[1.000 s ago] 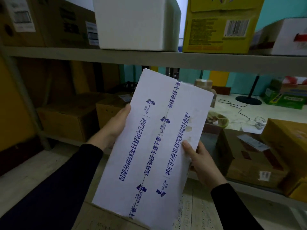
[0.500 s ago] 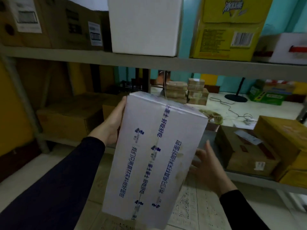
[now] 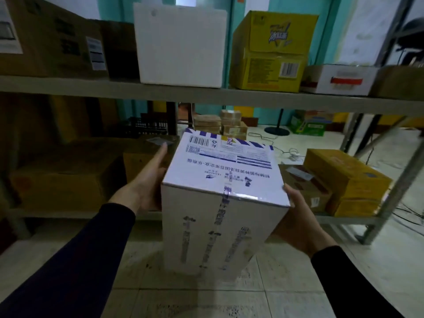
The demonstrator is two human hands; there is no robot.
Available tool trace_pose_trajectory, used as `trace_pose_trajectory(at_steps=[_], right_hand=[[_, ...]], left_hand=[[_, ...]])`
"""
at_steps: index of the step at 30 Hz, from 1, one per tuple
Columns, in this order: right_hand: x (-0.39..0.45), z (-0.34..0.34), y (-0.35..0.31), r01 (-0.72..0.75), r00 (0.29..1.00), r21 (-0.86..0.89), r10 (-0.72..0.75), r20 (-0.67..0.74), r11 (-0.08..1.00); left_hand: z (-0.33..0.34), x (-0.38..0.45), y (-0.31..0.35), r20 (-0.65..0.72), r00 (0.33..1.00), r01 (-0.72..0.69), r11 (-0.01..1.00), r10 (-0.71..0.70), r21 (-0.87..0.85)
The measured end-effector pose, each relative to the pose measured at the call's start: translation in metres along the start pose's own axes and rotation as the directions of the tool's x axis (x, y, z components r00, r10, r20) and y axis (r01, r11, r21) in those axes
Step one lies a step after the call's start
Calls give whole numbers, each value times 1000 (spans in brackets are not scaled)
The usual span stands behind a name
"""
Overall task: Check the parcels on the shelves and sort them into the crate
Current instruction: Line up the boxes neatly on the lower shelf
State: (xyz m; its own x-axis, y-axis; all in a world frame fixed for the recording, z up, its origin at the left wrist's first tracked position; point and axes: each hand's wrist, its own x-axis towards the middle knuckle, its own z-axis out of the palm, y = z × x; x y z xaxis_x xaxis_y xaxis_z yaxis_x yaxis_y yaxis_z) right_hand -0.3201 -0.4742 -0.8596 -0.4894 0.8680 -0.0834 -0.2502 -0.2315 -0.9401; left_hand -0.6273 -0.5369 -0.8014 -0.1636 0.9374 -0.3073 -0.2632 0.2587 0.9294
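I hold a white cardboard parcel (image 3: 220,175) with blue print and tape in front of the shelves, above the tiled floor. Its face with a barcode and label points up toward me. My left hand (image 3: 144,182) lies flat against its left side, fingers stretched forward. My right hand (image 3: 296,216) cups its lower right side from beneath. A black crate (image 3: 146,127) is visible behind the lower shelf, partly hidden.
The upper shelf (image 3: 206,92) carries brown cartons, a white foam box (image 3: 179,44), a yellow carton (image 3: 270,51) and a white box (image 3: 339,79). The lower shelf holds brown cartons (image 3: 64,177) at left and yellow ones (image 3: 346,180) at right. A metal upright (image 3: 394,180) slants at right.
The parcel has been tipped forward and lowered, so its labelled end face now points up instead of the long taped side. My right hand has shifted under its right side.
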Motion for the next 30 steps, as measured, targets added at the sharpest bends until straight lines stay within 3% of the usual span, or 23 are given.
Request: trace_pose_trajectory(at_steps=[6, 9, 12, 22, 30], right_hand=[[-20, -21, -14, 79, 992, -23, -76, 99, 997], [-21, -24, -27, 94, 995, -23, -95, -43, 995], [-20, -23, -37, -7, 994, 85, 17, -111, 996], [-25, -39, -40, 24, 985, 26, -19, -171, 999], [-30, -43, -52, -98, 962, 83, 115, -248, 992]], left_hand=[[36, -25, -17, 41, 965, -258, 966, 258, -6], [40, -34, -24, 46, 951, -305, 952, 305, 1], [46, -43, -32, 62, 945, -322, 947, 321, 3], [55, -41, -57, 71, 944, -324, 945, 321, 44], [56, -43, -62, 206, 924, -345, 936, 324, 76]])
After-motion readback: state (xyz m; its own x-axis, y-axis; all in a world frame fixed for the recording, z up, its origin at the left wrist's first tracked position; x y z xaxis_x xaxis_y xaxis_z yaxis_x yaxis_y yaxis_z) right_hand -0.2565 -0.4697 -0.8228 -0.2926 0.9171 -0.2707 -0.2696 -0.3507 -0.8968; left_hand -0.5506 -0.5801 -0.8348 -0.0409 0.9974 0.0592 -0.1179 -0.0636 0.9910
